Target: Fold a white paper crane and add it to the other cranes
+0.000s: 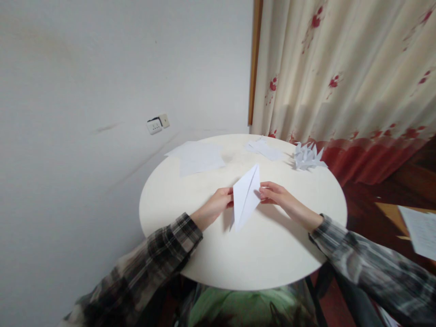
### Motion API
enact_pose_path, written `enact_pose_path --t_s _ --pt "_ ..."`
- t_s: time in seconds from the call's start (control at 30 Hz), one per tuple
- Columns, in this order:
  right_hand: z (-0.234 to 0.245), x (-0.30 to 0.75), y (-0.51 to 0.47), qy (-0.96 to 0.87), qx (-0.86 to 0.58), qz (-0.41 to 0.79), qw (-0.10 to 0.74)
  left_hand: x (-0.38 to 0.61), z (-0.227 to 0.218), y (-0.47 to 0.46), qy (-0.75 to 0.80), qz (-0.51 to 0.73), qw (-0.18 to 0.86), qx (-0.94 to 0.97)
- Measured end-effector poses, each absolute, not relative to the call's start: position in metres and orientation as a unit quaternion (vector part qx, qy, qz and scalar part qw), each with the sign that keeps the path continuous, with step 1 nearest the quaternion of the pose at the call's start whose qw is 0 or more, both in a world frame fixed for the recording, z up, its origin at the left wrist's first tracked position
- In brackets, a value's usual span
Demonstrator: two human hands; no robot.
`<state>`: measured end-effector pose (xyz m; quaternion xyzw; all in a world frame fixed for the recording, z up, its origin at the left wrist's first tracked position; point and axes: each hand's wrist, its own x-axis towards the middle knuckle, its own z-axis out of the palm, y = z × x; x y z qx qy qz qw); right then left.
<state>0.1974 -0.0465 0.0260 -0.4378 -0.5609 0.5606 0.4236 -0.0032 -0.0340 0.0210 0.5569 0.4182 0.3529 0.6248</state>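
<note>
A piece of folded white paper, shaped like a long diamond with a crease down its middle, is held tilted a little above the round white table. My left hand pinches its left corner, with the fingertips partly behind the paper. On the opposite side, my right hand grips the right corner, thumb and fingers pressed together on it. The back layers of the paper are mostly hidden; one thin flap shows at the lower left.
Flat white sheets lie at the back left of the white table. Smaller paper pieces are at the back. A cluster of folded paper shapes stands at the back right. Wall and curtain border the far side.
</note>
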Motion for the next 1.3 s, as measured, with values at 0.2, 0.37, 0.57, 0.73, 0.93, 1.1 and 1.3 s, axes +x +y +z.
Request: enact_pose_path --t_s 0.2,0.37,0.57,0.73,0.93,1.1,1.3 --pt "0.025 0.179 -0.04 -0.51 -0.381 0.662 0.395 -0.001 0.015 -0.033 0.378 0.338 0.683 0.525" --pt "0.013 0.174 -0.037 -0.466 -0.401 0.669 0.417 -0.002 0.016 -0.036 0.378 0.319 0.694 0.523" --pt "0.007 0.17 -0.041 -0.451 -0.429 0.637 0.454 -0.003 0.01 -0.03 0.413 0.311 0.597 0.613" --pt "0.003 0.184 -0.043 -0.527 -0.504 0.428 0.534 -0.009 0.006 -0.014 0.435 0.245 0.471 0.728" --pt "0.013 0.202 -0.058 -0.819 -0.367 0.147 0.416 -0.011 0.01 -0.011 0.412 0.219 0.401 0.788" --pt "0.009 0.199 -0.061 -0.909 -0.263 0.196 0.257 -0.015 0.005 -0.022 0.381 0.253 0.182 0.87" --pt "0.001 0.207 -0.051 -0.928 -0.251 0.152 0.228 -0.023 0.004 -0.044 0.251 0.227 0.171 0.925"
